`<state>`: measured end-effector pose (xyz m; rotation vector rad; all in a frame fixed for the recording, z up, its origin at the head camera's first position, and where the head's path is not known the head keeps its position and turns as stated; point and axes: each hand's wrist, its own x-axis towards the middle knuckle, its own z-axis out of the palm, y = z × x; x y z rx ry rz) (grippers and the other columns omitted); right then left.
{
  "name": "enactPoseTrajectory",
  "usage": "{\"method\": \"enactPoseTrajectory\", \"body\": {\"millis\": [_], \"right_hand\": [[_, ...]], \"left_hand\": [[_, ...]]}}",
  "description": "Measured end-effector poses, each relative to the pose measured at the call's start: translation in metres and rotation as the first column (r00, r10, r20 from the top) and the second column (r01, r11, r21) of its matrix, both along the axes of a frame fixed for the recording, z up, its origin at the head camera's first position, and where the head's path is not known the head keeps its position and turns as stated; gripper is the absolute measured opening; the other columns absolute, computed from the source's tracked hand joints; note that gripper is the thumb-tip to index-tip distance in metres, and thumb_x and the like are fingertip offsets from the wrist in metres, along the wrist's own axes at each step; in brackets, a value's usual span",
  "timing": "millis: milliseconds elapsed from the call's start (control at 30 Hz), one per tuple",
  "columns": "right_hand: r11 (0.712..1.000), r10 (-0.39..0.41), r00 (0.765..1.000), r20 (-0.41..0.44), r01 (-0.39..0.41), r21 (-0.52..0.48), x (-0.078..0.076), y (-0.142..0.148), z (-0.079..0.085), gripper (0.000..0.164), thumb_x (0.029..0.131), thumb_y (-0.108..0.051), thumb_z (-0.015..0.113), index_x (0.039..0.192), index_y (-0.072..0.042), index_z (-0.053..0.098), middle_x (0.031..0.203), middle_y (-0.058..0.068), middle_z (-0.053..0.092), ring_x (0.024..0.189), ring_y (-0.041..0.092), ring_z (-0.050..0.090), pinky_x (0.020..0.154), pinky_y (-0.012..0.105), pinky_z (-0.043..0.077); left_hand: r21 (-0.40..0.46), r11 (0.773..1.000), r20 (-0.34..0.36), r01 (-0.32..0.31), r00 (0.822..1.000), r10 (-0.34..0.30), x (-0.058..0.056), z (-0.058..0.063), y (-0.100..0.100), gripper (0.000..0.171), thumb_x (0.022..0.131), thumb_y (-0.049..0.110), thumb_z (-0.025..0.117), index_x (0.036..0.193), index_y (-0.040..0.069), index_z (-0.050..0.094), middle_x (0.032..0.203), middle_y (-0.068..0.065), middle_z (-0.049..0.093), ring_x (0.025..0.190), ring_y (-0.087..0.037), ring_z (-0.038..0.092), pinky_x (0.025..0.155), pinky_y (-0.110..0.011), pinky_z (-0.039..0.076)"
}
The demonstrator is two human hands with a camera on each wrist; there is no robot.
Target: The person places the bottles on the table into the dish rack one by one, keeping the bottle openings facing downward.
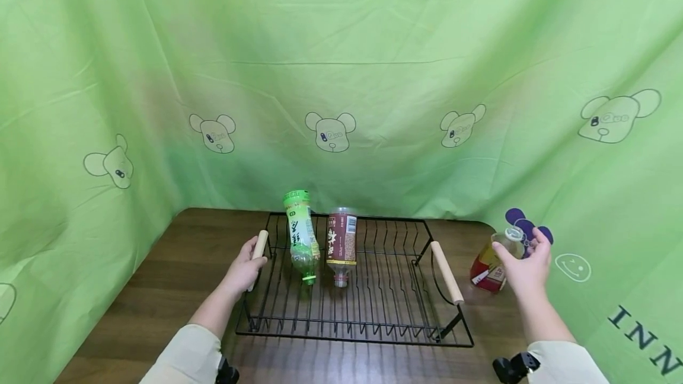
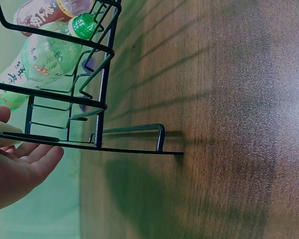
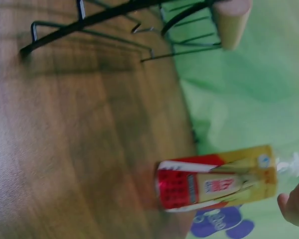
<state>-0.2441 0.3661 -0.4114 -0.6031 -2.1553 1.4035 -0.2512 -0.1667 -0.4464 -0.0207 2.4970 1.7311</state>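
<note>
My left hand [image 1: 242,268] holds the left wooden handle [image 1: 260,244] of a black wire dish rack [image 1: 354,340], thumb over it and fingers beneath. Inside the rack, toward the left, lean a green plastic bottle [image 1: 302,230] and a bottle with a maroon label [image 1: 341,242], both with their necks toward me. Right of the rack, a bottle with a red and yellow label [image 3: 217,179] stands upright on the table. My right hand [image 1: 527,271] is at its top, thumb and fingers spread to either side of the neck. Contact there is not clear.
The rack's right wooden handle [image 1: 447,272] lies between the rack and the labelled bottle. A brown wood-grain table [image 1: 160,289] carries everything. Green cloth [image 1: 331,88] printed with bear heads hangs behind and along both sides, close to the standing bottle.
</note>
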Motion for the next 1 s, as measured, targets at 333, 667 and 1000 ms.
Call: {"method": "enactPoseTrajectory", "body": {"millis": [333, 667, 1000], "right_hand": [[0.997, 0.003, 0.992, 0.124, -0.012, 0.077, -0.009, 0.018, -0.024, 0.095, 0.087, -0.025, 0.068, 0.157, -0.011, 0.006, 0.160, 0.029, 0.011, 0.146, 0.047, 0.016, 0.119, 0.058, 0.018], [0.996, 0.000, 0.987, 0.162, -0.015, 0.092, -0.016, 0.017, -0.034, 0.098, 0.087, -0.023, 0.069, 0.158, -0.012, 0.002, 0.158, 0.033, 0.011, 0.145, 0.050, 0.015, 0.117, 0.062, 0.018], [0.997, -0.017, 0.984, 0.177, 0.002, 0.083, -0.024, 0.018, -0.039, 0.099, 0.086, -0.027, 0.069, 0.158, -0.016, 0.002, 0.157, 0.033, 0.013, 0.144, 0.050, 0.018, 0.114, 0.064, 0.022]], "left_hand": [[0.015, 1.000, 0.036, -0.002, 0.999, 0.001, -0.003, 0.000, 0.001, 0.068, 0.099, 0.010, 0.045, 0.156, 0.000, 0.008, 0.152, -0.034, 0.027, 0.136, -0.049, 0.034, 0.109, -0.064, 0.030], [0.009, 1.000, 0.041, 0.001, 0.999, -0.001, -0.002, 0.002, 0.000, 0.068, 0.100, 0.010, 0.045, 0.156, 0.000, 0.008, 0.151, -0.034, 0.027, 0.134, -0.049, 0.037, 0.106, -0.062, 0.034], [0.006, 1.000, 0.040, -0.006, 0.999, 0.006, -0.001, 0.004, 0.001, 0.067, 0.100, 0.009, 0.045, 0.156, 0.000, 0.009, 0.151, -0.034, 0.027, 0.135, -0.049, 0.036, 0.107, -0.063, 0.033]]}}
